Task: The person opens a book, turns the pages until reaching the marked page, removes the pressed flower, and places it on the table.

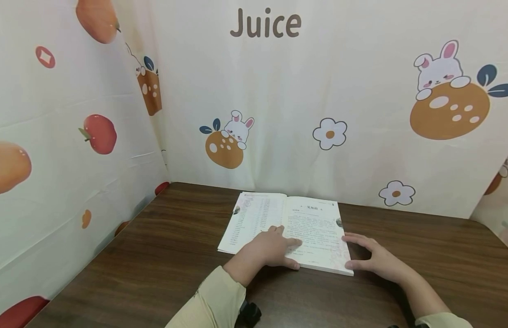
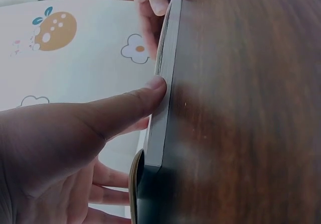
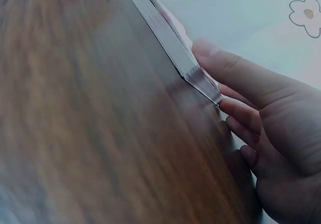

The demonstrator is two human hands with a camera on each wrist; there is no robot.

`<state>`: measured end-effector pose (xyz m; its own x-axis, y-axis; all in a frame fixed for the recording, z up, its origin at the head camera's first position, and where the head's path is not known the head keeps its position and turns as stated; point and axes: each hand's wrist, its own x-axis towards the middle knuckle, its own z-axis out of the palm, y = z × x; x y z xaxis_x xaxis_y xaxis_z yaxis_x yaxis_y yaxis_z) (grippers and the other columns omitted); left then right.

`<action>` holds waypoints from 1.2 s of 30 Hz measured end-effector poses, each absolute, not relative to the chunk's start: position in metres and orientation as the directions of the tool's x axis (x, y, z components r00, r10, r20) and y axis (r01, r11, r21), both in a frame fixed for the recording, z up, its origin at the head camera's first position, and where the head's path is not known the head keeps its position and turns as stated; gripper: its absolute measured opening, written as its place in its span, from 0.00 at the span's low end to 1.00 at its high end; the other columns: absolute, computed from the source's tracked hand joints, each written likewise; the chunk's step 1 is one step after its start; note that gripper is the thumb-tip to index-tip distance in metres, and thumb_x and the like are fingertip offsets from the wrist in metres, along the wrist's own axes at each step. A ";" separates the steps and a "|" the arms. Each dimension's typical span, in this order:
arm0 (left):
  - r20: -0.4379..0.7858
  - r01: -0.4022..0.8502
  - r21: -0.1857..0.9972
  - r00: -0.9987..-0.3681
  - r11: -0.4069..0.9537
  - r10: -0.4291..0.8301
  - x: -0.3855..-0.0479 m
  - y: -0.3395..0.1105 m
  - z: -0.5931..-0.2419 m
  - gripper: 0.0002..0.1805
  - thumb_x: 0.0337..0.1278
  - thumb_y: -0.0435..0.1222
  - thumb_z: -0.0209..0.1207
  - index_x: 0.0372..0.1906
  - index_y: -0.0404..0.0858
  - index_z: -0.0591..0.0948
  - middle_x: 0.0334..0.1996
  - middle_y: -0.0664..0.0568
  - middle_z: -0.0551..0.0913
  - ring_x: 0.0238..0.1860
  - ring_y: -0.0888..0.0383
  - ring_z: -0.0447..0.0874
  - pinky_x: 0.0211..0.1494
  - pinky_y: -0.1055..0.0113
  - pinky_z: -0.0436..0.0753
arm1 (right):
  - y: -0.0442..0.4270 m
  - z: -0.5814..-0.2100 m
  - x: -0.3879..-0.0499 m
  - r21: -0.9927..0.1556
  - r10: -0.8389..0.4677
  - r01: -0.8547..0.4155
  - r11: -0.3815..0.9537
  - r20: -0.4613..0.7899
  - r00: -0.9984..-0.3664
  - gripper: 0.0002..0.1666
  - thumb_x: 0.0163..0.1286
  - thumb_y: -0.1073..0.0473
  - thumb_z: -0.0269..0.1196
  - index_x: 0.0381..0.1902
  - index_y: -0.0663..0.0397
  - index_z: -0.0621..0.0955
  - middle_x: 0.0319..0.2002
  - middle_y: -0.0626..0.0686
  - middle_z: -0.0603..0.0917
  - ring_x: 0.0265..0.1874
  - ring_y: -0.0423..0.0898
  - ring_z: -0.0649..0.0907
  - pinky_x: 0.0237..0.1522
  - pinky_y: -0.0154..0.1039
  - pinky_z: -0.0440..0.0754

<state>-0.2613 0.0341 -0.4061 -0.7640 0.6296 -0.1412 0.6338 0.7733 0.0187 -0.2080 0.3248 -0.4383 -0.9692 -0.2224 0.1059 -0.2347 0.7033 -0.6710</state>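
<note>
An open book (image 1: 319, 237) with printed pages lies on the dark wooden table, seen in the head view. The left hand (image 1: 271, 247) rests across the lower middle of the pages with its fingers spread; in the left wrist view its thumb (image 2: 156, 86) touches the book's near edge (image 2: 163, 113). At the book's right side is the right hand (image 1: 381, 260), its thumb at the lower right corner and its fingers along the right edge. In the right wrist view the thumb (image 3: 215, 56) lies at the top of the book's corner (image 3: 198, 78), other fingers beside the edge.
The brown wooden table (image 1: 155, 269) extends around the book. A pale curtain (image 1: 287, 82) printed with rabbits, fruit and flowers stands behind the table and along its left side.
</note>
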 end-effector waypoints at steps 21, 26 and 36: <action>-0.097 0.640 0.029 -0.763 0.768 0.639 -0.261 0.034 -0.404 0.40 0.40 0.70 0.55 0.62 0.58 0.70 0.55 0.50 0.72 0.52 0.54 0.69 0.48 0.60 0.73 | 0.323 -0.439 -0.211 -0.632 -0.155 -0.190 0.751 0.111 -0.982 0.33 0.54 0.46 0.68 0.57 0.49 0.75 0.63 0.59 0.68 0.61 0.63 0.60 0.49 0.69 0.59; -0.078 0.647 0.021 -0.759 0.762 0.646 -0.261 0.034 -0.404 0.38 0.42 0.69 0.54 0.60 0.58 0.72 0.51 0.51 0.75 0.48 0.55 0.70 0.46 0.61 0.73 | 0.322 -0.440 -0.211 -0.640 -0.142 -0.190 0.744 0.126 -0.982 0.32 0.54 0.46 0.69 0.56 0.49 0.76 0.62 0.59 0.69 0.61 0.63 0.60 0.51 0.68 0.58; -0.074 0.633 0.051 -0.769 0.773 0.635 -0.264 0.033 -0.405 0.37 0.41 0.70 0.53 0.60 0.60 0.73 0.52 0.51 0.74 0.47 0.55 0.70 0.47 0.60 0.73 | 0.322 -0.438 -0.210 -0.653 -0.125 -0.152 0.742 0.087 -0.988 0.36 0.55 0.46 0.68 0.60 0.50 0.72 0.62 0.64 0.66 0.61 0.66 0.60 0.51 0.68 0.59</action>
<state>-0.2638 0.0330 -0.4054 -0.7692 0.6347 -0.0739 0.6327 0.7727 0.0506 -0.2103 0.3215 -0.4380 -0.9883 -0.1253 0.0874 -0.1518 0.7422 -0.6528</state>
